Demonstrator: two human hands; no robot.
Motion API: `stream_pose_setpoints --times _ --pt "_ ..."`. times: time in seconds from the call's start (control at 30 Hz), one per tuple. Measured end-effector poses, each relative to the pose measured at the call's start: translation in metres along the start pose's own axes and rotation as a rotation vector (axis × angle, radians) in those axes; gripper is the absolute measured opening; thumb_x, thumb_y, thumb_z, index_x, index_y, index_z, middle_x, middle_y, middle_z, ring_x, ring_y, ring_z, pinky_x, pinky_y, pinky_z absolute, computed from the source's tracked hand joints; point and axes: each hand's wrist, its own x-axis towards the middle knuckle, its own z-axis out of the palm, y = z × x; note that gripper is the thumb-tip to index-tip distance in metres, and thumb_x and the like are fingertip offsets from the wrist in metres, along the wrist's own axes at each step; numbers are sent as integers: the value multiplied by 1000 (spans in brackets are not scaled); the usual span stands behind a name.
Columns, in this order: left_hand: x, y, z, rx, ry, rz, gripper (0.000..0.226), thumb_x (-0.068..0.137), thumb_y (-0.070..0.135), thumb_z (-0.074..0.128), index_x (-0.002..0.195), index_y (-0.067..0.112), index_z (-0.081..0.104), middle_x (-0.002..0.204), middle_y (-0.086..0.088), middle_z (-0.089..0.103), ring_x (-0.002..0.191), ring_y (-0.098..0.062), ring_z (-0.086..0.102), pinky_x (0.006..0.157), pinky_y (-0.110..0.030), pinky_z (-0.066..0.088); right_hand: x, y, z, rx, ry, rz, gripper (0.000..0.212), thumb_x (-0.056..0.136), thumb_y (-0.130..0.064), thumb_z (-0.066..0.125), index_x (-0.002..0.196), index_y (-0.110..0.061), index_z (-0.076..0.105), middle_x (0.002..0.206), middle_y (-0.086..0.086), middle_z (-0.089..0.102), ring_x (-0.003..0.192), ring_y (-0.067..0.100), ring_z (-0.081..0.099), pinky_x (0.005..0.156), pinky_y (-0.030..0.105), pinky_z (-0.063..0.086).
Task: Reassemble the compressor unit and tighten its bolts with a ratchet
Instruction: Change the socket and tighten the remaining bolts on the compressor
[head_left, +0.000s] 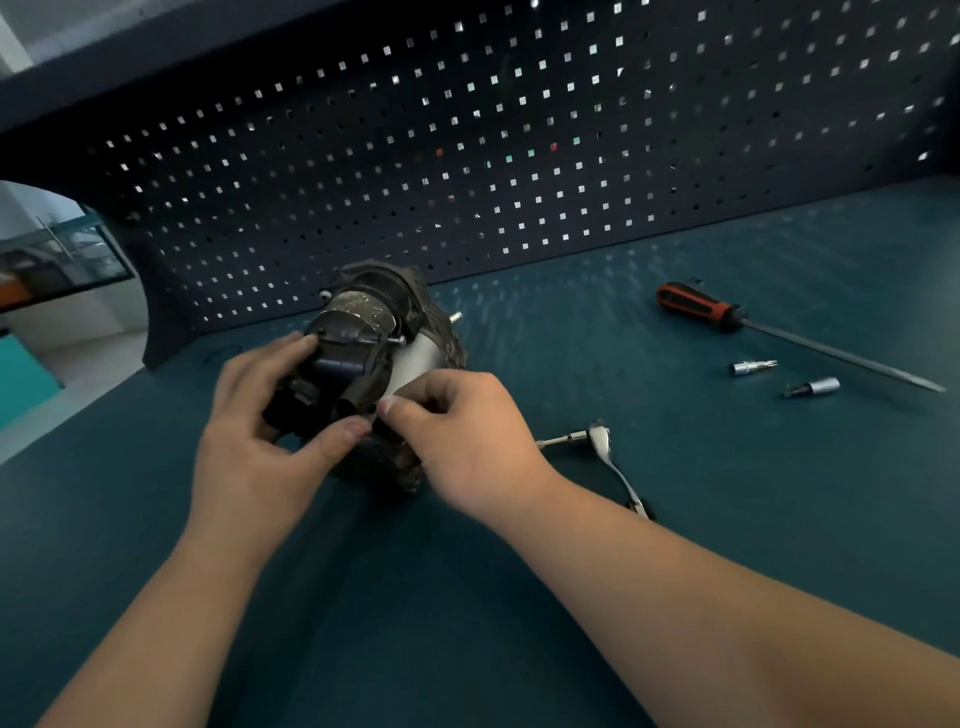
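seemingly mid-assembly, the left hand (260, 415) gripped the compressor unit (363, 364) while the right hand (462, 436) pinched at its front, the ratchet (608, 452) lying unused on the worktop (675, 519).

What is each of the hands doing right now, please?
Left hand: grips the compressor by its black end.
Right hand: fingers curled, pinching the compressor's near edge.

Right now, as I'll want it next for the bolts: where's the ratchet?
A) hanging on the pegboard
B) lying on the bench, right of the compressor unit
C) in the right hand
B: the ratchet lies untouched on the bench right of the compressor unit, which the left hand and right hand hold.
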Motion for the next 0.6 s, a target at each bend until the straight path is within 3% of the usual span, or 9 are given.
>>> stream_pose_setpoints --times 0.13,0.27,0.43,0.6 --pt "0 0 0 -26 6 5 64 62 35 72 122 24 51 114 12 49 112 19 42 88 3 32 2 -3 2 -141 -2 -24 42 94 -37 53 66 -8 62 61 11 64 60 27 61 62 40 54" --pt "1 -1 1 -54 21 3 61 64 41 66 121 25 51 113 9 51 113 17 43 88 1 33 8 -8 -6 -191 -21 32 52 97 -43 43 66 -4 60 67 13 66 68 29 62 67 38 51" --pt "1 -1 1 -41 28 19 61 64 39 65 121 21 51 114 9 50 114 17 42 89 1 33 7 -1 -8 -160 -77 -17 16 86 -32 64 71 -27 57 67 -10 63 62 8 60 60 22 49" --pt "0 1 1 -71 26 -4 62 63 41 66 120 23 51 116 12 49 114 15 43 87 1 35 8 1 -2 -189 -41 -98 12 88 -30 63 78 -23 62 66 -7 62 65 15 62 66 32 55"
